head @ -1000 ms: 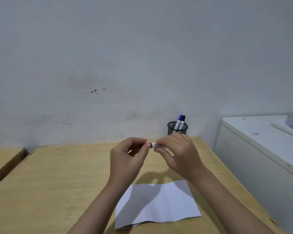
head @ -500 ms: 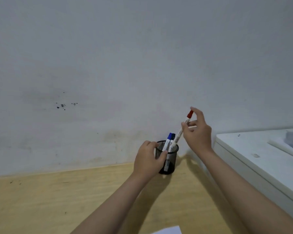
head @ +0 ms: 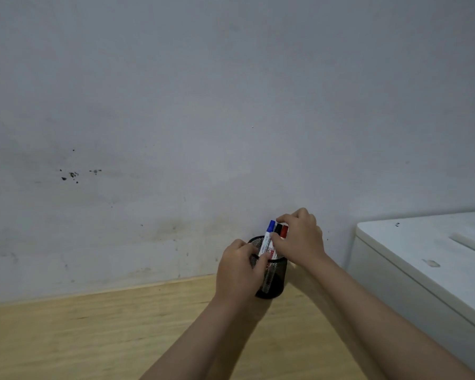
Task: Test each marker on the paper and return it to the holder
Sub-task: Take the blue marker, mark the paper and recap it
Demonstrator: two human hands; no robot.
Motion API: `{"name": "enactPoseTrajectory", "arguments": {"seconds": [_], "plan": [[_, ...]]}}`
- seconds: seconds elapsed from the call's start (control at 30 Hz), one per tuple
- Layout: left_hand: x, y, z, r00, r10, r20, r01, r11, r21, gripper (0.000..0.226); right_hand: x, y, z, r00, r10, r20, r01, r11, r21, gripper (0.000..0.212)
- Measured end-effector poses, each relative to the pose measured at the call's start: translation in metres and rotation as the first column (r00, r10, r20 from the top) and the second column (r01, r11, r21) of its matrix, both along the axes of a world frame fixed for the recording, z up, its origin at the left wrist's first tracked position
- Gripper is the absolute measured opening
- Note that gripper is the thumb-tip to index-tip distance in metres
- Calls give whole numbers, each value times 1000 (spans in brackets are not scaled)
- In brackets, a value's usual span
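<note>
Three capped markers stand together in the black wire-mesh cylinder holder at the back of the pale wooden tabletop, close to the grey wall: a blue-capped white marker, a black-capped marker and a red-capped marker. The left hand wraps around the holder's near side, fingers curled against the mesh to steady it. The right hand reaches over the caps with thumb and fingertips pinched at the cluster; it seems to grasp the red-capped marker, though the fingers cover the contact and I cannot tell for sure which barrel they pinch. To do this step well, keep the left hand firm so the light holder neither tips nor slides, seat the marker down to the base, and loosen the pinch only once it leans settled among the others. Lifting straight up afterwards avoids dragging a neighbouring cap along. No paper shows in view.
</note>
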State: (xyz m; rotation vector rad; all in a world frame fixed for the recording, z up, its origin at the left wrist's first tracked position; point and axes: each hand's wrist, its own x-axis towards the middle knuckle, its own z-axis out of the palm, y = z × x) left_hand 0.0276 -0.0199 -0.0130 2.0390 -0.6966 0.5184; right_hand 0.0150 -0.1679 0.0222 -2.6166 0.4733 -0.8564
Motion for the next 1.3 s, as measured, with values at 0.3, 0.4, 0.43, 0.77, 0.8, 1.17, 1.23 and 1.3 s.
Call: {"name": "enactPoseTrajectory", "arguments": {"seconds": [0.3, 0.4, 0.43, 0.77, 0.8, 1.17, 1.23, 1.3], "plan": [[0, 3, 1, 1000, -12, -9, 12, 999, 35, 28, 0, 15, 12, 983, 64, 170, -55, 997, -57, 21], [-8, 13, 9, 992, -65, -104, 63, 998, -19, 23, -17, 25, 23, 934, 245, 259, -292, 942, 162, 17], [-13, 18, 14, 984, -89, -155, 77, 994, -80, 21, -27, 31, 26, 904, 279, 323, -346, 922, 175, 17], [-115, 108, 61, 504, -631, -589, 114, 725, -679, 18, -165, 123, -9, 600, 624, 501, -542, 777, -319, 8], [-126, 118, 60, 501, -632, -591, 101, 721, -685, 18, -176, 133, -15, 604, 629, 489, -554, 773, -309, 8], [-223, 212, 15, 745, -351, -567, 119, 906, -405, 11, -241, 220, -33, 864, 273, 424, -486, 675, 555, 29], [-235, 218, 7, 738, -367, -566, 137, 903, -406, 11, -243, 233, -31, 877, 263, 402, -477, 584, 657, 11], [-244, 224, 0, 742, -350, -572, 113, 906, -407, 17, -247, 240, -31, 877, 247, 413, -478, 543, 690, 32]]}}
